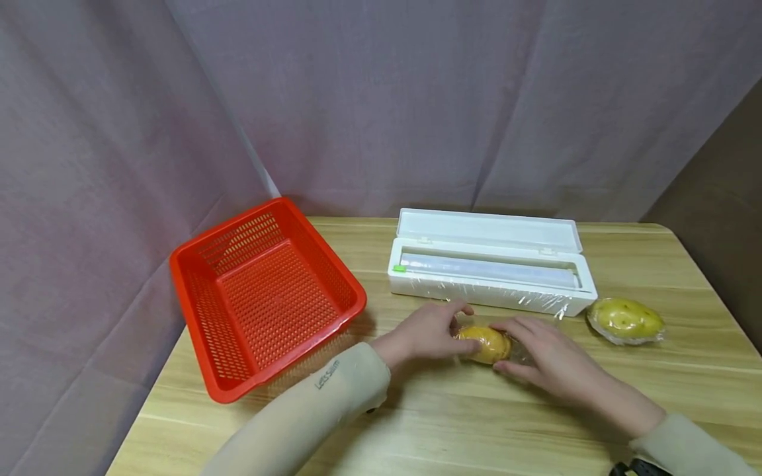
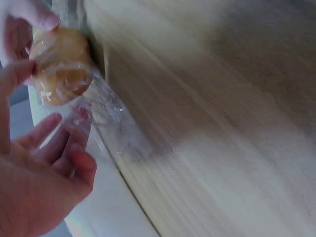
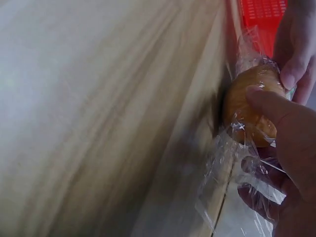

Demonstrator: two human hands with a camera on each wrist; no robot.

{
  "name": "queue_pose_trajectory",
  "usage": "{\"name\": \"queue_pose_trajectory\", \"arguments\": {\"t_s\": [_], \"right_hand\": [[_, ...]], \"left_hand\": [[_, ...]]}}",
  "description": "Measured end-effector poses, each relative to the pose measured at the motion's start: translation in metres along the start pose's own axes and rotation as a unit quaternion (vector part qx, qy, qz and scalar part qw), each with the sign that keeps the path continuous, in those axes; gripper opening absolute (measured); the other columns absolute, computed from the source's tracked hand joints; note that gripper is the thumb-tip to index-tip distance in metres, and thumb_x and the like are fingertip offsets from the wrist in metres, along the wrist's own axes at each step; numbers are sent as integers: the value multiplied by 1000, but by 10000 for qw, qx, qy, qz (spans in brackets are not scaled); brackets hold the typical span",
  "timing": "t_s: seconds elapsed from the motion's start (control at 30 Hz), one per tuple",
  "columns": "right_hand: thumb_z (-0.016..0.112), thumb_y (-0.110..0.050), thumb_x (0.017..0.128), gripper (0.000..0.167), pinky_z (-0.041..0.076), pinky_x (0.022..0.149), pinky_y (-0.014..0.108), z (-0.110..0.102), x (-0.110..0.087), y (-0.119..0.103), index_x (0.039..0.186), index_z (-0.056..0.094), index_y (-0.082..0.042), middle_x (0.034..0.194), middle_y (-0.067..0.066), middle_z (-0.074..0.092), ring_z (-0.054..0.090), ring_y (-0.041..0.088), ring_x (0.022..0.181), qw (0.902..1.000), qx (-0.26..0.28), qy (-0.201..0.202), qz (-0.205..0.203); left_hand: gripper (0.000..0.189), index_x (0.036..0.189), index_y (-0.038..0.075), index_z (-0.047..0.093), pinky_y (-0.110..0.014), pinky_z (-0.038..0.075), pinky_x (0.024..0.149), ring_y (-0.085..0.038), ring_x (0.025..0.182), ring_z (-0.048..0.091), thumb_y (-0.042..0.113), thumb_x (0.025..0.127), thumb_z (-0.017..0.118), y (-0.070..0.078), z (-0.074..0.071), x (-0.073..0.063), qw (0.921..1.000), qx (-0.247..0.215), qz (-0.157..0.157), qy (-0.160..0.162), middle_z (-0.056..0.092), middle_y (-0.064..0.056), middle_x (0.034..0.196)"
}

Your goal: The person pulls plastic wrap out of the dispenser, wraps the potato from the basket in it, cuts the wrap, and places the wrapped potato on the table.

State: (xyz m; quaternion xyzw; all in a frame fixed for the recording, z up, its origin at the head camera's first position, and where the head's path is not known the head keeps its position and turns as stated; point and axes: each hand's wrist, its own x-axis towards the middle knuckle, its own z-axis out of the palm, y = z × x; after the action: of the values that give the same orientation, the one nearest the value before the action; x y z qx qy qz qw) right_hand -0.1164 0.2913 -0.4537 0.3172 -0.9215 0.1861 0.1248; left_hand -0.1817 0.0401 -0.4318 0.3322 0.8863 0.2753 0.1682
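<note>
An oblong yellow-orange fruit [image 1: 485, 344], its exact kind unclear, lies on the table in clear plastic film. My left hand [image 1: 425, 330] holds its left end, thumb on the near side; in the left wrist view, loose film [image 2: 116, 116] trails beside the curled fingers. From the other end my right hand [image 1: 550, 357] grips the fruit, and in the right wrist view its thumb rests on the wrapped skin [image 3: 249, 106]. Film [image 3: 222, 173] hangs around the right fingers. A second wrapped fruit [image 1: 625, 320], yellow-green with dark spots, sits right of the hands.
Behind the hands stands a white cling-film box [image 1: 488, 297], lid raised, with a film roll [image 1: 488, 268] and a green slider [image 1: 399, 268]. A red plastic basket [image 1: 351, 311] is at the left. Grey curtains [image 1: 387, 112] hang behind the wooden table [image 1: 452, 430].
</note>
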Motion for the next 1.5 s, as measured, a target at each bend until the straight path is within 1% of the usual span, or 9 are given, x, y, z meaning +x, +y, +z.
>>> {"name": "queue_pose_trajectory", "arguments": {"t_s": [0.1,0.17,0.23,0.3,0.4,0.53,0.8,1.1,1.5], "right_hand": [[93,-33,81,66,57,92,61,-2,3,4,137,67,-10,123,6,72,70,31,110,9998,167,-105,94],[92,-33,83,64,57,92,60,-4,5,5,138,68,-10,123,5,73,70,30,109,9990,286,-260,213],[90,-34,86,61,57,93,60,-7,8,7,138,68,-11,124,6,72,70,30,111,9974,397,-457,384],[88,-35,88,58,57,94,59,-10,11,8,138,68,-11,124,7,72,69,30,112,9956,468,-618,520],[87,-35,90,56,57,94,58,-11,14,9,137,69,-11,125,7,71,68,30,114,9953,409,-684,548],[88,-34,88,61,57,92,58,-10,16,9,139,69,-7,126,8,68,65,30,115,9989,31,-361,299],[92,-38,80,74,56,88,58,-5,12,8,142,63,-11,124,6,66,65,31,110,9985,-520,148,-11],[96,-26,77,78,58,83,55,5,10,14,145,62,-12,125,5,65,66,28,108,9990,-162,418,22],[92,-17,83,69,56,90,52,14,12,22,144,63,-12,127,3,65,65,24,111,9979,190,566,235]], "left_hand": [[58,138,18,64,-28,53,86,-9,100,63,55,95,76,3,1,-4,9935,937,311,570,70,3,117],[58,136,22,67,-32,51,93,-11,112,62,60,93,76,5,2,-6,9800,1675,533,937,67,4,127],[58,136,25,69,-35,49,99,-13,121,61,62,92,76,6,3,-7,9686,2116,706,1099,65,6,132],[57,135,27,70,-36,47,102,-13,124,60,62,91,77,6,4,-7,9654,2239,811,1067,66,7,133],[52,135,26,71,-34,47,102,-10,116,63,56,94,78,4,5,-4,9701,2074,818,956,70,8,127],[46,131,22,73,-32,49,97,-10,108,66,49,95,79,1,5,1,9752,1822,801,965,73,6,121],[43,132,18,74,-30,51,96,-12,113,68,44,98,77,-3,0,9,9831,1420,701,923,75,3,127],[49,144,18,65,-38,47,111,-18,133,62,43,103,71,-6,4,10,9812,1469,570,1111,70,1,141],[40,141,21,67,-40,44,111,-20,134,60,43,109,60,-9,10,10,9821,1346,348,1270,70,0,139]]}}
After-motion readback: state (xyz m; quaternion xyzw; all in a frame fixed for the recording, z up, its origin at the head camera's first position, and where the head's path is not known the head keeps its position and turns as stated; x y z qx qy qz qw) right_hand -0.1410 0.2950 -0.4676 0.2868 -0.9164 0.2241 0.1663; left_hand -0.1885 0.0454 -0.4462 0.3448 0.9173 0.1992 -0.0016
